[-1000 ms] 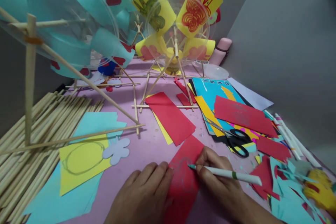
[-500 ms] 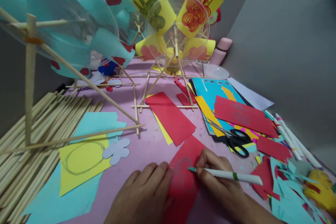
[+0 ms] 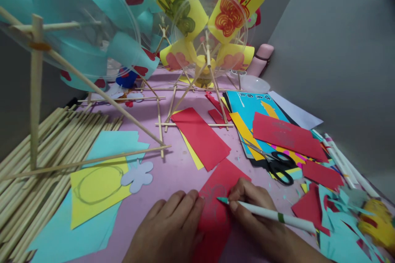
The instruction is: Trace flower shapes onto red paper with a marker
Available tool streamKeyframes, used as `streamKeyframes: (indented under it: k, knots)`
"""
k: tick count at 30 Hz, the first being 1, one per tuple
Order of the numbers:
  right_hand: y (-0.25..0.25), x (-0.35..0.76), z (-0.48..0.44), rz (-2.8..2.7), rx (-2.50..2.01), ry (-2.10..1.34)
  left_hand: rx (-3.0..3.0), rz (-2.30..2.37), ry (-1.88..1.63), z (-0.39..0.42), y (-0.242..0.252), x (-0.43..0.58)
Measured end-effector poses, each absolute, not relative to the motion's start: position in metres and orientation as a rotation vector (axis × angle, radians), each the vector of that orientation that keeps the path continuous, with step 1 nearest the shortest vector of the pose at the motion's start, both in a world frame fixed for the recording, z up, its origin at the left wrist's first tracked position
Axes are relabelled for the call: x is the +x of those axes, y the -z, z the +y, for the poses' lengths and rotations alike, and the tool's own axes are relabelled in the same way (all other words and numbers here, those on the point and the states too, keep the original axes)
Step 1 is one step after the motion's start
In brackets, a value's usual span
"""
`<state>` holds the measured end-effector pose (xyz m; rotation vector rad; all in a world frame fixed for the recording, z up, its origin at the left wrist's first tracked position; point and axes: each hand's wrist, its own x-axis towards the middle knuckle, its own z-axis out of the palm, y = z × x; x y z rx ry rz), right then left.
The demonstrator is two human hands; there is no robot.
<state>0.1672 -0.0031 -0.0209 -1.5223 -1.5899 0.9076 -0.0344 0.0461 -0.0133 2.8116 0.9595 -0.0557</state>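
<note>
A strip of red paper (image 3: 212, 234) lies on the pink table in front of me, with faint greyish curved lines drawn on it. My left hand (image 3: 173, 226) rests flat along its left edge, fingers stretched out and holding nothing. In my right hand (image 3: 256, 209) is a white marker pen (image 3: 274, 215) with a green tip and a green band, pinched near the tip. That tip sits at or just above the drawn lines; I cannot tell if it touches. Beyond the strip lie more red paper pieces (image 3: 200, 135) on a yellow sheet.
Black-handled scissors (image 3: 279, 166) lie by stacked coloured paper (image 3: 243, 102) at right, near paper scraps (image 3: 336, 222). Wooden sticks (image 3: 58, 152) and a yellow card (image 3: 98, 189) are at left. Stick-framed wheels with yellow flaps (image 3: 185, 4) and blue flaps (image 3: 108, 0) stand behind.
My right hand has shifted slightly, bringing the marker tip a little to the left, and the pen's back end has dipped lower. My left hand stays put.
</note>
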Motion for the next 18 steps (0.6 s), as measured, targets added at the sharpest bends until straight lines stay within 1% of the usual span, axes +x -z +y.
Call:
streamKeyframes:
  k: [8,18]
  knots:
    - [0.009,0.159,0.003,-1.637,-1.489,-0.947,2.808,0.959,0.028,0.046,0.015,-0.036]
    - [0.008,0.158,0.004,-1.599,-1.606,-0.949,2.824,0.946,0.019,0.046,0.016,-0.036]
